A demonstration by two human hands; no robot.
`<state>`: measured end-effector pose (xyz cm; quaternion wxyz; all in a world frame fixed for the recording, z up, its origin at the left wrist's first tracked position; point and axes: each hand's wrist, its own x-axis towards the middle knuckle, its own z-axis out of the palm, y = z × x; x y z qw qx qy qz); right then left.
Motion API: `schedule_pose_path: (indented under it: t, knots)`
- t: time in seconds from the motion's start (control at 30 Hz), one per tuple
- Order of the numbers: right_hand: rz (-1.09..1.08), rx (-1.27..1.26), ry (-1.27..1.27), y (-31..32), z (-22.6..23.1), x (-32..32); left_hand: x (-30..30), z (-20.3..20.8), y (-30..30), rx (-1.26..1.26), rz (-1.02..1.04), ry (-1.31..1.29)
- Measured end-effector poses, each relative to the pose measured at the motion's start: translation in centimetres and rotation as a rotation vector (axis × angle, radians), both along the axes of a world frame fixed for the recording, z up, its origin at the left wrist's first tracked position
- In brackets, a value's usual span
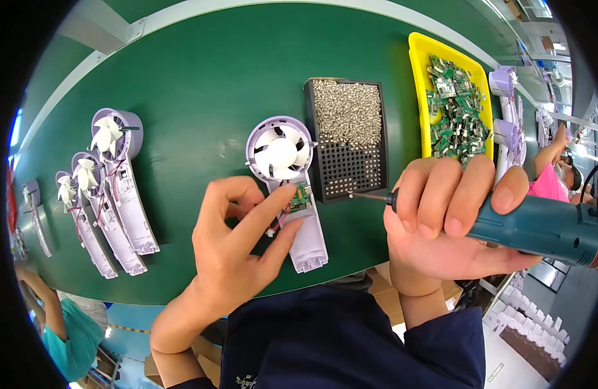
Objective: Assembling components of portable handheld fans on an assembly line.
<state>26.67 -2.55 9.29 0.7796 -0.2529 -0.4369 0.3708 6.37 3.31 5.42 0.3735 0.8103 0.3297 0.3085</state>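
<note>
My left hand is over a lavender handheld-fan housing half, its fingers closed about a small green circuit board set in the handle. A white fan blade sits in the round head of that housing, and thin wires run beside the board, partly hidden by my fingers. My right hand is wrapped round a teal electric screwdriver held nearly level. Its thin bit points left, with the tip at a screw by the near edge of a black screw tray.
Small silver screws fill the tray's far part. Behind my right hand stands a yellow bin of circuit boards. Several fan halves lie at left on the green table; more lavender housings are at right. Other people sit at both sides.
</note>
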Motion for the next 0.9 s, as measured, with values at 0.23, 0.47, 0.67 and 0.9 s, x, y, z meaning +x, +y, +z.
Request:
schedule_pose_path:
  t: [0.23, 0.47, 0.67, 0.9]
  knots:
    - [0.011, 0.042, 0.022, -0.2, 1.3, 0.4, 2.6, 3.1, 1.0, 0.254, -0.177, 0.111]
    - [0.021, 0.137, 0.147, 0.1, -0.3, 0.7, 5.3, 1.8, 1.9, 0.233, -0.228, 0.103]
    - [-0.033, -0.009, 0.165, -0.4, -0.8, 1.3, 6.4, 2.5, 1.8, 0.272, -0.182, 0.169]
    - [-0.052, 0.003, 0.176, -0.3, -1.0, 1.1, 6.9, 2.0, 1.9, 0.307, -0.229, 0.163]
